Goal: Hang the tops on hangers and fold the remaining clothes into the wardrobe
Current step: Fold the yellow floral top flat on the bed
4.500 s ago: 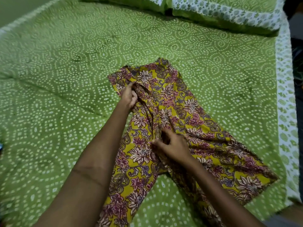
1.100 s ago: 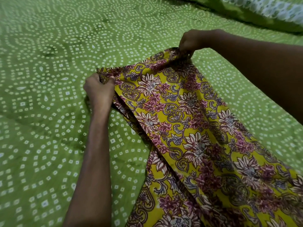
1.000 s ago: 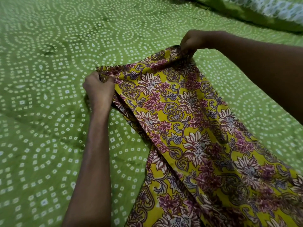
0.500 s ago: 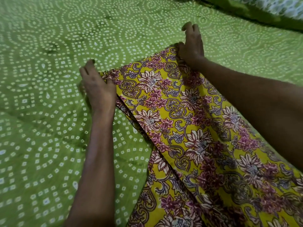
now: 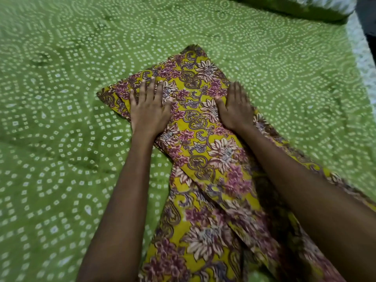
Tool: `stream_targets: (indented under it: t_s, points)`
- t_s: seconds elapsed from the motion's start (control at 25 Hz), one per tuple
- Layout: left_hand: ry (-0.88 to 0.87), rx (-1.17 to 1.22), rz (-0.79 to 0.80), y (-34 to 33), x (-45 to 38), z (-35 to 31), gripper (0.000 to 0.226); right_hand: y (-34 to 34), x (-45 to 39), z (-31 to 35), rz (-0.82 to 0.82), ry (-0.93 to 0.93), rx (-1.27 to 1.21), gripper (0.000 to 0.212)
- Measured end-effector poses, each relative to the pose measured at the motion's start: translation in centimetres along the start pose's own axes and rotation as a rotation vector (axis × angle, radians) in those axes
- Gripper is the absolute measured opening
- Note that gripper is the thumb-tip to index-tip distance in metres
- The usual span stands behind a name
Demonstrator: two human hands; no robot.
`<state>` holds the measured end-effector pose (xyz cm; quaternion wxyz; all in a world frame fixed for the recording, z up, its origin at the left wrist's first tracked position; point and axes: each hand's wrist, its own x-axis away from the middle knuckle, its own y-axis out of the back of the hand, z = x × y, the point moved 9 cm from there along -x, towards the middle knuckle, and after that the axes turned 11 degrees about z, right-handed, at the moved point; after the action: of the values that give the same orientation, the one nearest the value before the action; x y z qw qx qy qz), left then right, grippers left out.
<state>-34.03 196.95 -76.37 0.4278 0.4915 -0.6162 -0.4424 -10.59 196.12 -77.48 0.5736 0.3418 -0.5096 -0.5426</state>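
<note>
We pressed our left hand (image 5: 149,110) and right hand (image 5: 237,107), fingers straight, flat on the floral garment (image 5: 203,143); sliding them could rumple layers beneath

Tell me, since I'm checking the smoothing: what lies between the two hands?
In the head view, only a bare stretch of the yellow floral-print cotton garment lies between the flat left hand and right hand; nothing else rests there.

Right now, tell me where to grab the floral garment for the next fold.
Pinch the floral garment at its two far corners, beyond the flat left hand and right hand, coming from above. That end lies smoothed flat on the green bedsheet with a straight edge, so it should likely fold back toward you cleanly.
</note>
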Motion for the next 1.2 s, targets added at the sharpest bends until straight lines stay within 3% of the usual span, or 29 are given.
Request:
stream_targets:
  t_s: [0.16,0.24,0.44,0.68,0.84,1.04,1.12,1.2]
  points:
    - [-0.002,-0.022,0.035,0.0,1.0,-0.8,0.064,-1.4,6.6,-4.9,0.138,0.109,0.054,0.064]
    - [0.031,-0.027,0.092,0.2,1.0,-0.6,0.065,-1.7,9.4,-8.9,0.176,0.061,0.073,0.062]
    - [0.176,-0.005,0.383,-0.2,5.2,-6.3,0.070,-1.2,14.9,-14.4,0.253,-0.014,0.100,0.060]
    - [0.057,0.087,0.288,-4.5,14.6,-17.7,0.073,0.0,20.5,-16.7,0.098,0.013,0.165,0.067]
    - [-0.084,0.024,0.269,-6.6,21.3,-22.6,0.073,1.3,23.2,-20.9,0.089,-0.027,0.082,0.058]
    - [-0.400,-0.161,0.363,-9.3,29.1,-27.8,0.096,5.5,25.2,-27.4,-0.056,-0.095,-0.178,0.033]
    - [-0.530,-0.167,0.387,-9.9,31.9,-30.0,0.099,5.9,25.9,-29.8,0.001,-0.121,-0.333,0.025]
    - [-0.600,-0.175,0.380,-10.1,34.1,-31.6,0.102,5.6,26.7,-30.2,0.130,-0.079,-0.424,0.036]
